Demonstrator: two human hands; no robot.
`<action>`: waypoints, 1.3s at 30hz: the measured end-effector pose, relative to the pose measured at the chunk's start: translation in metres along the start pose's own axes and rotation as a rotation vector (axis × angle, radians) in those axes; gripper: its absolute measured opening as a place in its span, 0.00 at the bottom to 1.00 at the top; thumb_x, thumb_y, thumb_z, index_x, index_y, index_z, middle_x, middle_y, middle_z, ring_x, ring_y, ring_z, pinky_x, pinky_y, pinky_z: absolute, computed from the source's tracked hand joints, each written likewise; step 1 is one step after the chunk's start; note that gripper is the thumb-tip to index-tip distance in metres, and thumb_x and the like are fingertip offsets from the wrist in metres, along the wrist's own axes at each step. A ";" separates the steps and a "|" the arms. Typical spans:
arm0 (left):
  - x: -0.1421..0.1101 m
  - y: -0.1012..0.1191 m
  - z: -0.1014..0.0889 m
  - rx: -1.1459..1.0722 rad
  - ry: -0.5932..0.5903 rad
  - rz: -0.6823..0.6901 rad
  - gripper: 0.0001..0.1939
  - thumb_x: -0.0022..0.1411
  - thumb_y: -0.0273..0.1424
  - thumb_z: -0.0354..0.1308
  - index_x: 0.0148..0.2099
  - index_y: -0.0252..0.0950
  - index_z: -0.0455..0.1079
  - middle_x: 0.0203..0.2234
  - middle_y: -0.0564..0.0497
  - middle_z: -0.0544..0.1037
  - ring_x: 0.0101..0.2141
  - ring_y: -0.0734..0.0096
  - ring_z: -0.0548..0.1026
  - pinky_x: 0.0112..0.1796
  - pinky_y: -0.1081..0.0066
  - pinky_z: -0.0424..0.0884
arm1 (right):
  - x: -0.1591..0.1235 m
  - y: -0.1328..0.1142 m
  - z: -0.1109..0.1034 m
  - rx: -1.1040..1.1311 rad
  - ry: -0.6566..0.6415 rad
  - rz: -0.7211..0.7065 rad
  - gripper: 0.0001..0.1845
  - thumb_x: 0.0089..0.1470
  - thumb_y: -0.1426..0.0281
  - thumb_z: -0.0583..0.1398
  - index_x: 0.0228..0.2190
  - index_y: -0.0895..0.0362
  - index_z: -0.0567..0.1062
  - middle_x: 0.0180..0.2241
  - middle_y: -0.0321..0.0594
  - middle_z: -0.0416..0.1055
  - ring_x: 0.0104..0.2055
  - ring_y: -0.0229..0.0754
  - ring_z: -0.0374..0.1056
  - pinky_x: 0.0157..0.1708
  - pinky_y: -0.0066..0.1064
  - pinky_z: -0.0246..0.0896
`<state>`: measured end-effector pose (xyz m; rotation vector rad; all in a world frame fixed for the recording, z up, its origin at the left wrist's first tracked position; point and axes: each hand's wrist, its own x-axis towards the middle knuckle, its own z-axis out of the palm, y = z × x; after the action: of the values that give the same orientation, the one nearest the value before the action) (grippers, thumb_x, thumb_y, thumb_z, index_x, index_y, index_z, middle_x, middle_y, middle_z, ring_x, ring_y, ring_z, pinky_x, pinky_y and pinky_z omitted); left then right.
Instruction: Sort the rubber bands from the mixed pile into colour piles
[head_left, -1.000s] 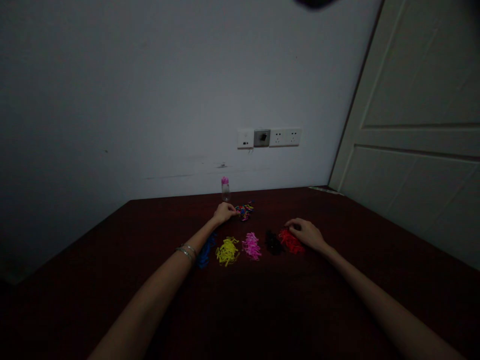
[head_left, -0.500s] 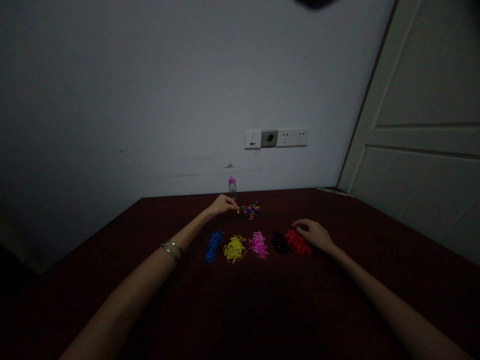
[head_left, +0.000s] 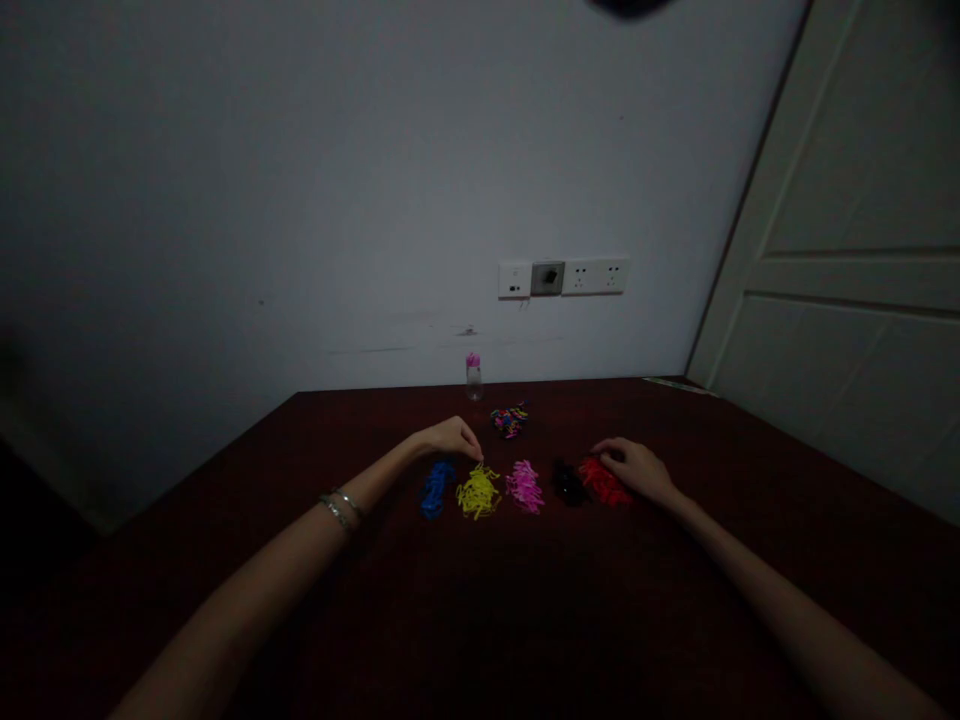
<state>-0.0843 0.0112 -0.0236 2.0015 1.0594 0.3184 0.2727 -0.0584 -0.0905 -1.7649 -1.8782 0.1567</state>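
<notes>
My left hand (head_left: 452,439) is pinched closed just above the far edge of a yellow pile of thin rubber bands (head_left: 478,493). A yellow rubber band seems to be between its fingertips, merging with the pile. My right hand (head_left: 634,467) rests beside the red rubber bands (head_left: 604,482), loosely curved, thumb and fingers apart, with nothing visible in it. Between the hands lie pink rubber bands (head_left: 525,488) and black ones (head_left: 570,484). Blue rubber bands (head_left: 436,490) lie left of the yellow pile. Farther back is a heap of mixed colours (head_left: 510,420).
A clear bottle with a pink top (head_left: 474,378) stands at the back of the dark red table (head_left: 525,610), near the wall. Sockets and switches (head_left: 562,278) are on the wall above. A pale panelled door (head_left: 847,300) is at the right.
My left hand has moved from beside the mixed heap down towards me to the yellow pile, carrying a small yellow band. My right hand stays by the red pile. The view has shifted slightly.
</notes>
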 end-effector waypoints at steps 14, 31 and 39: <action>0.020 -0.068 -0.018 0.028 0.650 -0.056 0.20 0.51 0.43 0.52 0.22 0.31 0.73 0.10 0.54 0.65 0.17 0.77 0.61 0.21 0.75 0.54 | 0.003 0.002 0.002 -0.001 0.003 -0.003 0.14 0.48 0.65 0.53 0.35 0.50 0.76 0.41 0.36 0.73 0.40 0.43 0.68 0.40 0.33 0.60; 0.023 -0.087 -0.014 -0.091 0.953 -0.094 0.17 0.51 0.38 0.48 0.21 0.32 0.72 0.11 0.53 0.67 0.18 0.74 0.65 0.23 0.75 0.56 | 0.010 -0.012 -0.008 -0.054 0.063 -0.150 0.13 0.52 0.69 0.51 0.35 0.54 0.75 0.42 0.41 0.67 0.39 0.40 0.66 0.36 0.30 0.60; 0.024 -0.093 -0.014 -0.037 0.944 -0.065 0.18 0.50 0.39 0.48 0.22 0.32 0.71 0.12 0.53 0.67 0.19 0.74 0.64 0.22 0.75 0.54 | 0.046 -0.061 -0.010 -0.164 -0.067 -0.372 0.13 0.54 0.70 0.52 0.38 0.53 0.73 0.43 0.40 0.65 0.41 0.40 0.64 0.36 0.28 0.58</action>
<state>-0.1300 0.0654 -0.0892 1.7679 1.6430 1.3157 0.2238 -0.0256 -0.0408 -1.4906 -2.2855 -0.0815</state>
